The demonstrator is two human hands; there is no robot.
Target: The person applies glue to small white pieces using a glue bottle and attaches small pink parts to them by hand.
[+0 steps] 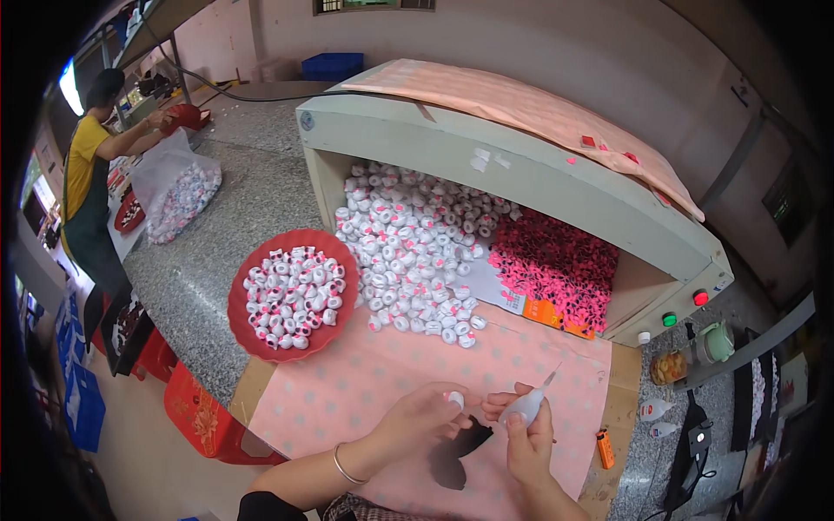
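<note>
- Hands meet low over the pink dotted cloth [391, 382]: the left hand [426, 417] pinches a small white cap-like piece [455, 399], and the right hand [526, 438] grips a small white squeeze bottle with a thin nozzle [528, 404] just beside it.
- Round red plastic tray [248, 334] of small white pieces lies near on the left.
- Heaps of white pieces [408, 243] and pink-and-black bits [556, 260] fill the cream box-shaped machine [521, 169] ahead.
- Small orange lighter [605, 448] lies to the right.
- Grey speckled stone tabletop [208, 252] runs to a person in a yellow shirt [82, 174].
</note>
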